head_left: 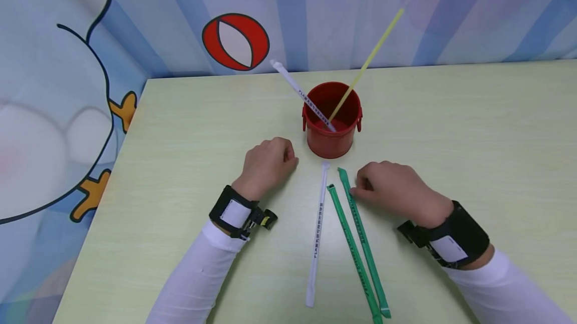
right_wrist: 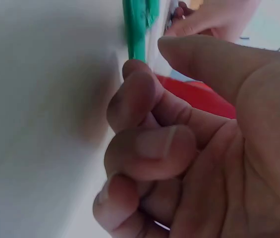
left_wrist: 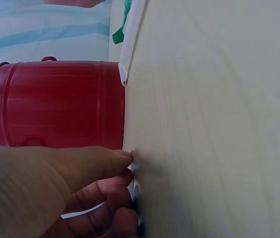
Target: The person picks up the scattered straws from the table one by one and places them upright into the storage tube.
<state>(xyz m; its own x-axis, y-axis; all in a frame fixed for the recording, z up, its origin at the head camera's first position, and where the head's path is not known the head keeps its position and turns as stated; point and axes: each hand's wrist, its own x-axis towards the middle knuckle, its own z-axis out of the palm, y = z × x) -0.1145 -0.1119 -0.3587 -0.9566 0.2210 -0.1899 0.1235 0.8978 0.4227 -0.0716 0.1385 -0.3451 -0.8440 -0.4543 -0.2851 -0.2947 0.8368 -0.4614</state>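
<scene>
My left hand (head_left: 270, 164) rests on the table with loosely curled fingers, beside the red bucket (head_left: 331, 143), holding nothing. In the left wrist view its thumb and fingers (left_wrist: 110, 161) sit close to the bucket's base. My right hand (head_left: 394, 186) is at the upper end of a green wrapped straw (head_left: 367, 249). In the right wrist view its fingers are curled, the thumb stands apart, and the straw's end (right_wrist: 140, 29) shows just past the index fingertip. A second green wrapped straw (head_left: 356, 259) and a white wrapped straw (head_left: 317, 234) lie to the left of it.
In the bucket lean another white wrapped straw (head_left: 295, 86) and a yellow straw (head_left: 374, 53), both rising past the rim. A printed curtain (head_left: 288, 13) hangs behind the pale table (head_left: 473, 123). The table's left edge slants near the left forearm.
</scene>
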